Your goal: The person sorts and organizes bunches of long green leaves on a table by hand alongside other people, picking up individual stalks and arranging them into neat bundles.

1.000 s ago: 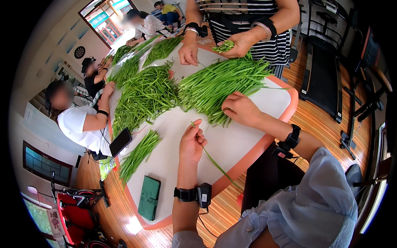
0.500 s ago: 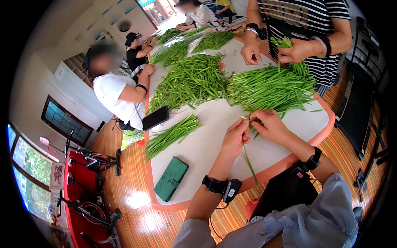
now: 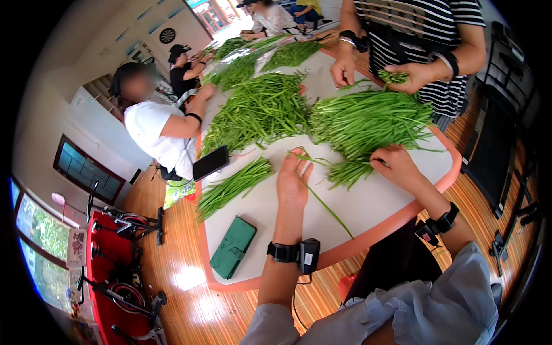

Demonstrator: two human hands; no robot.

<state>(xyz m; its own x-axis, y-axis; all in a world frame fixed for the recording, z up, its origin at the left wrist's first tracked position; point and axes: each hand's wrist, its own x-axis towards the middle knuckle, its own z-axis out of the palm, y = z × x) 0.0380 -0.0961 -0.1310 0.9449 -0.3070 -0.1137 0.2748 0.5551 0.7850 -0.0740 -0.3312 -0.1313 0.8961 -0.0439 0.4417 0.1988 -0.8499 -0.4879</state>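
Note:
My left hand (image 3: 293,185) is raised over the white table, fingers curled around a thin green chive stalk (image 3: 329,210). The stalk slants down toward the table's near edge, and a shorter green piece sticks out at the fingertips. To the right, my right hand (image 3: 398,165) has its fingers pinched at the ends of a small bunch of chive stalks (image 3: 348,172). That bunch lies at the near side of a large chive heap (image 3: 368,119). Exactly which stalks the right fingertips hold is partly hidden.
A neat chive bundle (image 3: 237,187), a green phone case (image 3: 233,247) and a black phone (image 3: 210,163) lie on the left. A looser chive pile (image 3: 259,109) is mid-table (image 3: 287,230). Across, a person in stripes (image 3: 422,52) handles stalks; other people sit along the far left side.
My hands have come apart: the left moved left with the stalk, the right moved right to the small bunch. The striped person's bunch hand has lowered slightly.

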